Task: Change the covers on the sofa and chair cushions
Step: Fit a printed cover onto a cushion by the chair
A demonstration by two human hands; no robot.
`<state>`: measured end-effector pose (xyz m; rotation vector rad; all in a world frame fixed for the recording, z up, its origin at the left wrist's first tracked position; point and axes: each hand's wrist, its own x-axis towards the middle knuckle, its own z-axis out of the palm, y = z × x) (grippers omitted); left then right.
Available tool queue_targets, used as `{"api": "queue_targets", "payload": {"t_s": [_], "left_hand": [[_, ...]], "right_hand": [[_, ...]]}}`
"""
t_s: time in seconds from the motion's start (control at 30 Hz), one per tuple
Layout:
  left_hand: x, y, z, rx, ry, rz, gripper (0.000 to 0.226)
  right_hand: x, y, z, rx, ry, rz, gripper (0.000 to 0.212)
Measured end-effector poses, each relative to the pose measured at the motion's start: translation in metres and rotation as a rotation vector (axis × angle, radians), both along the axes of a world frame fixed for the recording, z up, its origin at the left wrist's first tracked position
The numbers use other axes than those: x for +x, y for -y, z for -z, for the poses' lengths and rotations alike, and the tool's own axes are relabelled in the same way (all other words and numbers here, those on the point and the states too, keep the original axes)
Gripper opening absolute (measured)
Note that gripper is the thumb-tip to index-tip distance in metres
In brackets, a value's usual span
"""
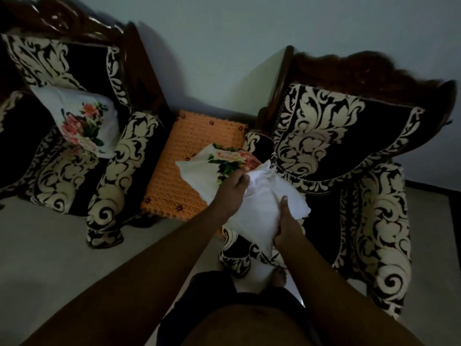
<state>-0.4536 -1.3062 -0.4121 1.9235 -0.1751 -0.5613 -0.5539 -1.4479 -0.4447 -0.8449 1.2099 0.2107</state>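
While both arms reach forward from the bottom of the head view, 2 hands work on 1 white cushion [252,216] held in the air above the left armrest [237,255] of the right-hand chair [349,136]. Left hand [230,187]: fingers curled, gripping the bunched edge of the floral cushion cover [212,162], which hangs partly over the far end of the cushion. Right hand [287,229]: thumb on top, fingers wrapped under the near end of the cushion, holding it. Cover: white with a printed rose bouquet; its free corner overlaps the right edge of the orange crocheted bench [189,156] standing between the 2 seats. Second cushion [82,121]: already in a matching floral cover, lying tilted against the back at the right end of the sofa [62,171]. Both seats carry dark upholstery with cream scroll patterns and carved wooden frames. Floor [50,245]: pale; 1 bare foot [279,279] shows below the cushion.
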Motion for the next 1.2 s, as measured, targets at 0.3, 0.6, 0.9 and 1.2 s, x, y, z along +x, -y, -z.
{"api": "queue_targets", "payload": {"t_s": [0.3,0.6,0.9,1.2], "left_hand": [[0.008,0.017,-0.032,-0.219,-0.051,-0.04,0.032],[0.036,0.059,-0.057,0.094,0.36,0.036,0.029],[0.026,0.051,-0.026,0.566,0.222,-0.203,0.071],[0.021,0.057,-0.021,0.509,0.259,-0.208,0.039]], "right_hand": [[0.017,0.0,-0.028,0.092,0.047,-0.022,0.082],[0.056,0.045,-0.057,0.06,0.251,0.178,0.055],[0.074,0.108,-0.079,-0.018,0.442,0.29,0.056],[0.085,0.123,-0.082,-0.026,0.518,0.25,0.052]]}}
